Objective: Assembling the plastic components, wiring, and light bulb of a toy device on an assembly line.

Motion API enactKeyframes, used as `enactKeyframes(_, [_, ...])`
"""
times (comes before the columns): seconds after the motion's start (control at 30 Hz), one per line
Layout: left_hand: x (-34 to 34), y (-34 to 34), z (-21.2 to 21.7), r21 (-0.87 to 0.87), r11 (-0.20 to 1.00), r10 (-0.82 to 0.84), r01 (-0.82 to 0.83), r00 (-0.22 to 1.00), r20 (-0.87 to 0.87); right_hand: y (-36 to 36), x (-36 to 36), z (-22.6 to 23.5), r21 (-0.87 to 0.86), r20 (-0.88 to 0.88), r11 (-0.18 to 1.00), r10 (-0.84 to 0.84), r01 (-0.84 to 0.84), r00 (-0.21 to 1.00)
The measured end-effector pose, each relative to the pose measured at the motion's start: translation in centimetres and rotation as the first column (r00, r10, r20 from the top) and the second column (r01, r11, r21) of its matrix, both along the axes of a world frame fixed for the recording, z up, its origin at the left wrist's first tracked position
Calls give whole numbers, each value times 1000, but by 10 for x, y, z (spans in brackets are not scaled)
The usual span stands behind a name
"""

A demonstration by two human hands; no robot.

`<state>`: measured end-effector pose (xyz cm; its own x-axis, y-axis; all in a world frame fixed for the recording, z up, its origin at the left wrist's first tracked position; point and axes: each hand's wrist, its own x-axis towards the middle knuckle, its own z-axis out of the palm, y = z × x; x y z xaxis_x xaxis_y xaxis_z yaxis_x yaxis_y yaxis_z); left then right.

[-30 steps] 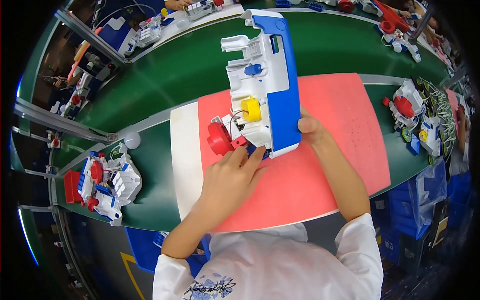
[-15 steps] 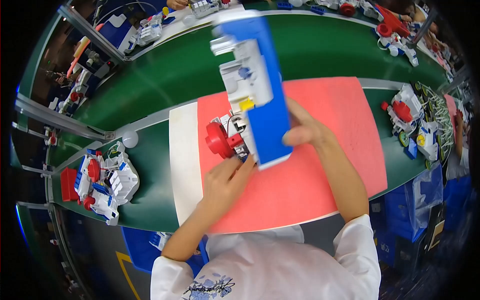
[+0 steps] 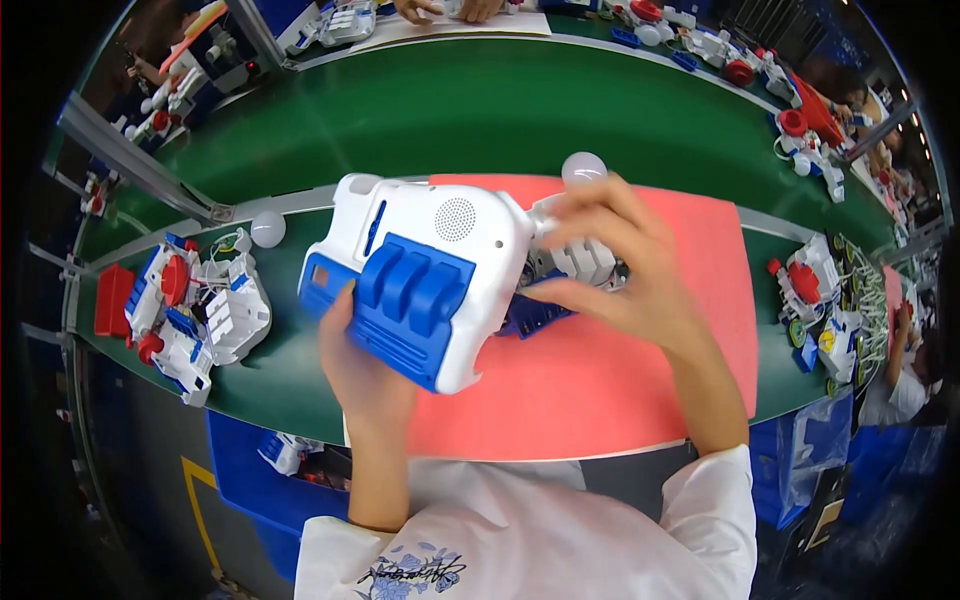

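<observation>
Tilted above the work mat is a white and blue plastic toy housing (image 3: 455,250), its blue ridged panel and round speaker grille facing up. My left hand (image 3: 365,370) is closed on its near left edge, thumb over the blue part. At its right side, my right hand (image 3: 635,265) curls thumb and fingers round a white plastic part (image 3: 585,262) joined to or lying against the housing; which, I cannot tell. A whitish ball-shaped dome (image 3: 583,168) shows just beyond those fingers. Dark blue plastic and inner parts show partly beneath the right hand.
A pink mat (image 3: 700,300) covers the green bench. Opened toy assemblies (image 3: 215,300) lie at left beside a red box (image 3: 113,300) and a white ball (image 3: 268,229). More assemblies (image 3: 820,300) and cables lie at right. A blue bin (image 3: 240,470) stands below; a co-worker's hands (image 3: 450,10) show far across.
The housing has turned from edge-on to its speaker side up and moved left and lower. My left hand moved to its left edge; my right hand now works at its right side.
</observation>
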<state>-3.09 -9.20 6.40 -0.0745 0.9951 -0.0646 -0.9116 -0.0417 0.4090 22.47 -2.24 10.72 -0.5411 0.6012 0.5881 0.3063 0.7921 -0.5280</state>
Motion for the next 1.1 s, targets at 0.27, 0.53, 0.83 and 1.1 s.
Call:
enactKeyframes(0.27, [-5,28,4,-66,997,-30,33,998,53,-13,15,-37,85,279,996,-34,10,960])
enactKeyframes(0.53, [-24,30,-11,-84,994,-57,63,996,75,-9,22,-46,1,131,1000,-14,14,991])
enactKeyframes(0.83, [-18,20,-27,-148,987,61,-69,996,-63,-13,19,-44,15,115,1000,-19,18,993])
enactKeyframes(1.1, [29,28,-52,-196,978,-25,70,974,224,-14,15,-44,-14,142,1000,2,0,990])
